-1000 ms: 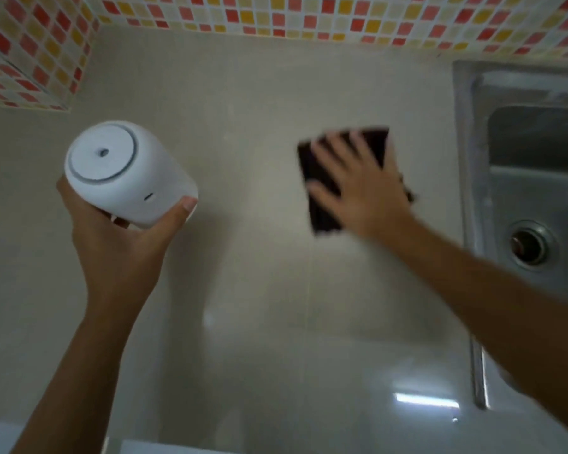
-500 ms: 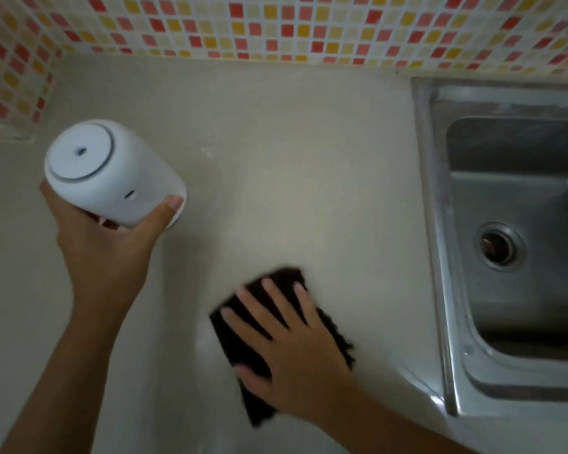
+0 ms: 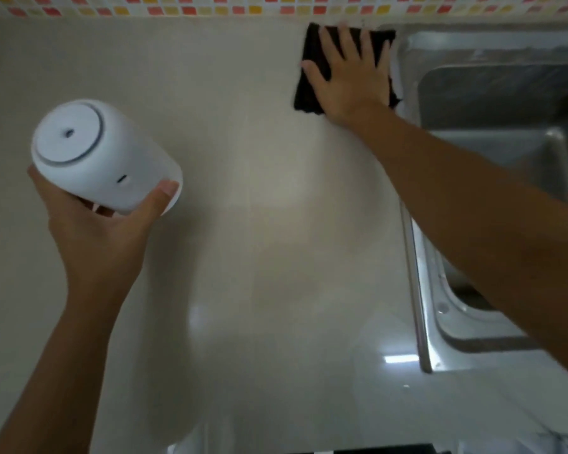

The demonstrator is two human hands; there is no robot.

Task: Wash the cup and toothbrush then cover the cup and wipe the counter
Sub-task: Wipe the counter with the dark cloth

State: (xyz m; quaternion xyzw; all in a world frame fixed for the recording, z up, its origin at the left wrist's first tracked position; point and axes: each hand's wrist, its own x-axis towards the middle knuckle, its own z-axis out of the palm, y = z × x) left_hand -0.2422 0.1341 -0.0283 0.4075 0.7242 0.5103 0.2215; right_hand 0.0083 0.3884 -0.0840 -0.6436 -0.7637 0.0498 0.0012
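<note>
My left hand (image 3: 102, 237) grips a white covered cup (image 3: 102, 155) and holds it tilted in the air above the left part of the beige counter (image 3: 243, 208). The cup's round top with a grey ring faces the camera. My right hand (image 3: 351, 77) lies flat, fingers spread, pressing a dark cloth (image 3: 312, 77) onto the counter at the far back, right by the tiled wall and the sink's corner. No toothbrush is visible.
A steel sink (image 3: 492, 132) fills the right side, its raised rim (image 3: 417, 290) running along the counter edge. A mosaic tile wall (image 3: 210, 8) in red, orange and yellow borders the back. The counter's front edge is at the bottom.
My right hand has slid the dark cloth from the near middle of the counter to the back corner beside the sink. The cup stays held in my left hand.
</note>
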